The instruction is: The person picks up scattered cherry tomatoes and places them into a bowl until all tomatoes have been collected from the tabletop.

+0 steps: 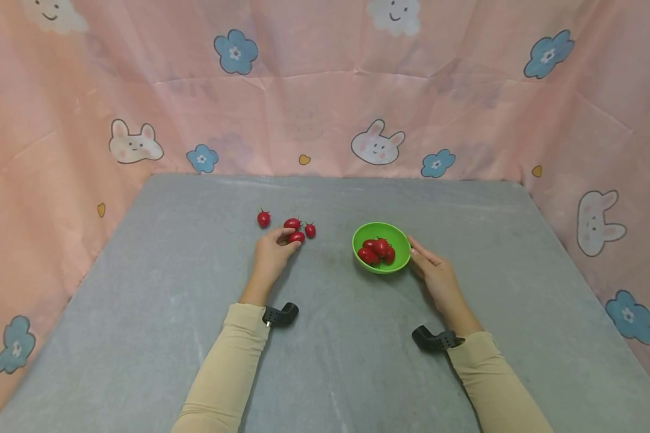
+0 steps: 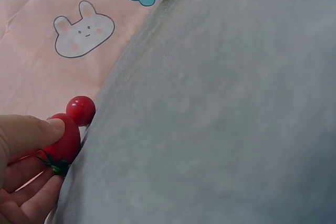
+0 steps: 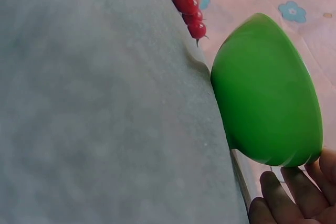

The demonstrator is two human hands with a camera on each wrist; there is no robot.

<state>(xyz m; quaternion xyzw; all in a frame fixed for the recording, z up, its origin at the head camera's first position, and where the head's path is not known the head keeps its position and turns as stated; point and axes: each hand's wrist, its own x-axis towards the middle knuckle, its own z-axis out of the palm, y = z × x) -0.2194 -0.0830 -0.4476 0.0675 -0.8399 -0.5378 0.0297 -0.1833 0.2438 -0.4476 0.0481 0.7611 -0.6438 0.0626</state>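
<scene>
A person's left hand [image 1: 271,252] pinches a tomato [image 1: 297,237] beside three others [image 1: 292,224] on the table [image 1: 330,337]; to the right, the right hand [image 1: 439,279] grips the edge of a bowl [image 1: 379,230] holding more tomatoes [image 1: 381,247].

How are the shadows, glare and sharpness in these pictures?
Head view: a soft shadow lies under the green bowl on the tabletop; left wrist view: small white glints on the round tomato; right wrist view: the right hand looks dim, and the near tabletop looks blurry.
</scene>
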